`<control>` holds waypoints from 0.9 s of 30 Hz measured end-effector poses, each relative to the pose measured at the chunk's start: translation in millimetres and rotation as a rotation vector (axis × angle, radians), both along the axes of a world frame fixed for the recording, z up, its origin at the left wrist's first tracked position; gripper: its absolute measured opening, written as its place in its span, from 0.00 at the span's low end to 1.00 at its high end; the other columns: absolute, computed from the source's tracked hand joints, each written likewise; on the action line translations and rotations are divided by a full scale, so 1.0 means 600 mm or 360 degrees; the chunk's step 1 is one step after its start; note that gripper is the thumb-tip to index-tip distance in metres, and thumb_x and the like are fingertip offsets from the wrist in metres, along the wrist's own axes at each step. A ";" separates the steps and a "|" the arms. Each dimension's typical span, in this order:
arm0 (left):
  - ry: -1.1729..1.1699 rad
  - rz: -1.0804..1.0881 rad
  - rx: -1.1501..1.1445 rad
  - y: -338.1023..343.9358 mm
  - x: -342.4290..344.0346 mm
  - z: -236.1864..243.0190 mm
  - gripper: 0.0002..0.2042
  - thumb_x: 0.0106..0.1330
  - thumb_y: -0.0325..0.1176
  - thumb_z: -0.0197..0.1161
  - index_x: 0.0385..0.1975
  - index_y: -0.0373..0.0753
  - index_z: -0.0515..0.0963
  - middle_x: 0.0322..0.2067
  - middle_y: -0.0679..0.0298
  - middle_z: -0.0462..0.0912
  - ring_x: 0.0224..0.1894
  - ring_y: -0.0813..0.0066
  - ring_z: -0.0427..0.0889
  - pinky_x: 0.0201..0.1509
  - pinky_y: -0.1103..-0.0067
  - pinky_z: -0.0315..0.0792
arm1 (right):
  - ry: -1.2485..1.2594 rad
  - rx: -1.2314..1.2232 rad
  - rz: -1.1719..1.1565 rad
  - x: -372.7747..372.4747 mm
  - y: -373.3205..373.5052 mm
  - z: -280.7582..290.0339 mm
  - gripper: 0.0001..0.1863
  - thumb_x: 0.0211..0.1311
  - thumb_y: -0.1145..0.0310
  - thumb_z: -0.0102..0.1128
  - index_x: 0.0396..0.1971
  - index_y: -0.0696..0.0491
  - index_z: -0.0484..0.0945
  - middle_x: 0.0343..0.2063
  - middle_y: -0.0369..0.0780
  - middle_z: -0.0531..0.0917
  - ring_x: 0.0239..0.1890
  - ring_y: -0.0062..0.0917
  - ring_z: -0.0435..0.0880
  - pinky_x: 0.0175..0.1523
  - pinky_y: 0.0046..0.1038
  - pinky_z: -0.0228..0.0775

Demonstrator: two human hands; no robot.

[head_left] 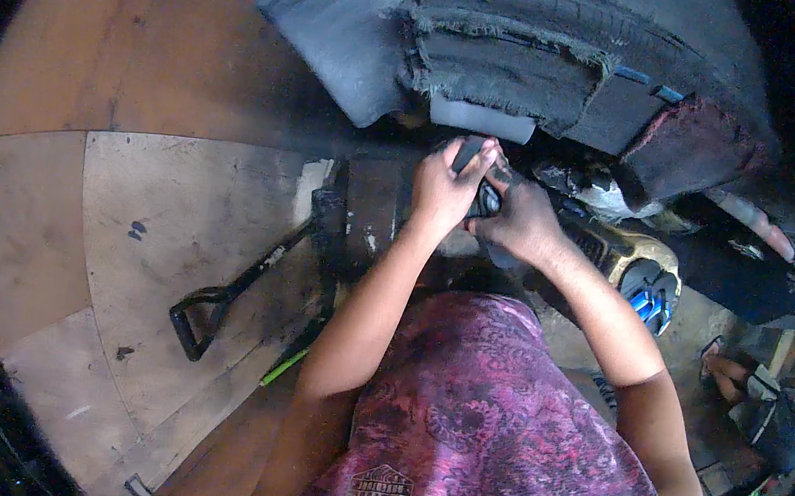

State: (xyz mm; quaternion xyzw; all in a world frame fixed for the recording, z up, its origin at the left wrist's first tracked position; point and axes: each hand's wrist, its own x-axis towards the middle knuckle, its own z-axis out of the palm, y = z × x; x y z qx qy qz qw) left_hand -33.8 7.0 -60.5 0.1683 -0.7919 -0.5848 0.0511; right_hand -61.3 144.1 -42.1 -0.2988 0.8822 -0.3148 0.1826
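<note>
Compact dark piece (489, 200) held in both hands, just below frayed fabric padding (508, 71).
Far left, a black D-handled tool (184, 324) sits well apart from the work; the left hand (435, 191) is closed around the piece's upper left side, thumb near its top; the right hand (524, 221) is wrapped over its right side, fingers partly hidden; further right are blue-strapped sandals (644, 279). Assessment: piece likely light and fairly firm, its glossy part possibly slippery; opposite sides appear the sound hold; material and fragility cannot be determined.
</note>
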 end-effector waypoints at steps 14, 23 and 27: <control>0.0266 0.0030 0.0403 0.004 0.059 0.029 0.26 0.60 0.41 0.66 0.54 0.34 0.69 0.42 0.58 0.81 0.44 0.76 0.77 0.50 0.79 0.70 | 0.0932 0.0059 0.0081 0.053 0.006 -0.031 0.36 0.47 0.70 0.65 0.60 0.53 0.64 0.68 0.47 0.50 0.69 0.45 0.50 0.58 0.50 0.65; 0.0139 -0.0013 -0.0415 -0.022 0.040 0.086 0.15 0.61 0.39 0.63 0.42 0.37 0.77 0.33 0.52 0.82 0.35 0.55 0.82 0.38 0.71 0.74 | 0.0199 -0.0176 0.0085 0.065 -0.018 -0.020 0.45 0.48 0.53 0.66 0.65 0.51 0.56 0.69 0.47 0.48 0.69 0.44 0.50 0.63 0.46 0.57; 0.0016 -0.0032 -0.0594 -0.027 0.035 0.081 0.16 0.60 0.44 0.64 0.37 0.36 0.80 0.31 0.55 0.84 0.32 0.63 0.85 0.36 0.75 0.74 | -0.0139 -0.0079 0.0141 0.063 -0.021 0.004 0.48 0.42 0.50 0.68 0.65 0.50 0.57 0.66 0.48 0.56 0.67 0.44 0.57 0.60 0.51 0.57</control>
